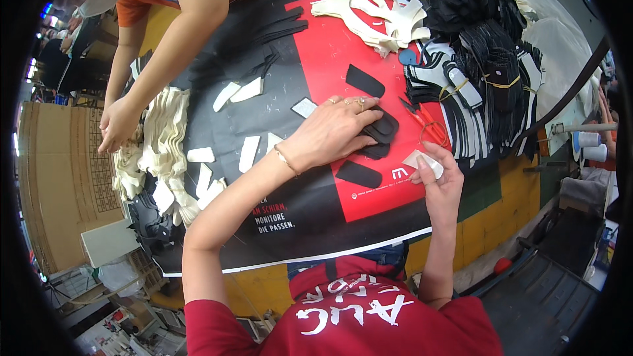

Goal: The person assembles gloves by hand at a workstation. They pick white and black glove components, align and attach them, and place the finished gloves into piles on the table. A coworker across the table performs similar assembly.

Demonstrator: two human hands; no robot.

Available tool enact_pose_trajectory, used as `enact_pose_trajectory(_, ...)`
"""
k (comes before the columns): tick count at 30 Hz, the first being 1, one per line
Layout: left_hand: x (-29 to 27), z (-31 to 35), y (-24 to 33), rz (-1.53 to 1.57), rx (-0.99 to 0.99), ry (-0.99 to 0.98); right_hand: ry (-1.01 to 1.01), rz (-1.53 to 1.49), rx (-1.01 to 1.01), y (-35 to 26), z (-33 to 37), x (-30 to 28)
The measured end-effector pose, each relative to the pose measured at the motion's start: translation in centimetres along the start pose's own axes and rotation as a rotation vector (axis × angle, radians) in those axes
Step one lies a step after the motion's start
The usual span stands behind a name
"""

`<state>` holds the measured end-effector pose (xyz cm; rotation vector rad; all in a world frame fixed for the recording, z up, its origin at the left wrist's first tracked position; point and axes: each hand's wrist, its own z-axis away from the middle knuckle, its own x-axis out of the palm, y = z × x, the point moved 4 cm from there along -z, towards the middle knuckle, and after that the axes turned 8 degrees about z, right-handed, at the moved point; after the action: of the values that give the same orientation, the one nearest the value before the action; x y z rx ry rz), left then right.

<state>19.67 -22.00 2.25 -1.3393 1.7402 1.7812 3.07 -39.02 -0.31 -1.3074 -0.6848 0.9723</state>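
Note:
My left hand (339, 125) reaches across the table, its thumb and fingers around a rounded black fabric piece (384, 126) that lies over other black pieces. My right hand (440, 175) pinches a small white fabric piece (424, 163) between thumb and fingers, just above the table's near right part. Close by lie red-handled scissors (432, 128), between my two hands. One loose black piece (359, 174) is below my left fingers and another black piece (364, 80) lies beyond them. A white piece with a dark edge (304, 107) sits beside my left hand.
Bundled black and white cut pieces (488, 79) are piled at the right. Cream fabric parts (379, 16) lie at the far side, and a cream stack (168, 138) at the left. Several white pieces (249, 153) are scattered mid-table. A co-worker's arms (178, 39) extend over the far left edge.

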Motion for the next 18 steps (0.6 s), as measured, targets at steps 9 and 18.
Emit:
enact_pose_trajectory(9, 0.8, 0.0, 1.4, -0.032, -0.125, 0.206, -0.002, -0.007, 0.001, 0.0, 0.3, -0.2)
enact_pose_trajectory(18, -1.3, -4.0, -6.5, -0.225, -0.265, 0.343, -0.044, -0.068, 0.045, -0.5, 0.5, 0.7)
